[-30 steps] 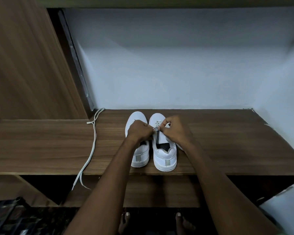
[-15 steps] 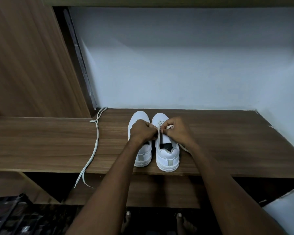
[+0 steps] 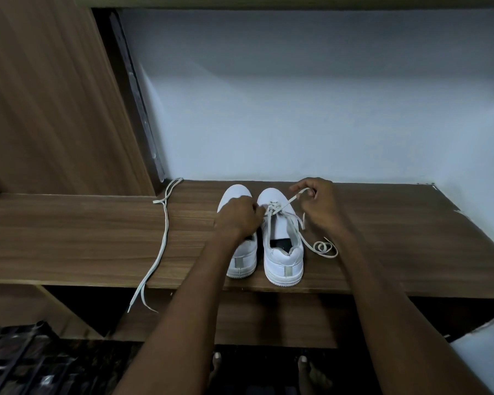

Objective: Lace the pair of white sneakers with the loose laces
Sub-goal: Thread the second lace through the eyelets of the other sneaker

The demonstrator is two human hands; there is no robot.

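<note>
Partly, left hand [image 3: 238, 216] hides left sneaker [image 3: 241, 253].

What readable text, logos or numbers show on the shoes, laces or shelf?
None can be read.
Right white sneaker: grey heel tab, no legible mark.
Left white sneaker: grey heel tab, likewise blank at this size.
Loose white lace and brown wooden shelf: no print visible.

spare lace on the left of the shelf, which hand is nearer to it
Left. The left hand rests on the left sneaker, nearer the spare lace; the right hand holds the other lace beyond the right sneaker.
</note>
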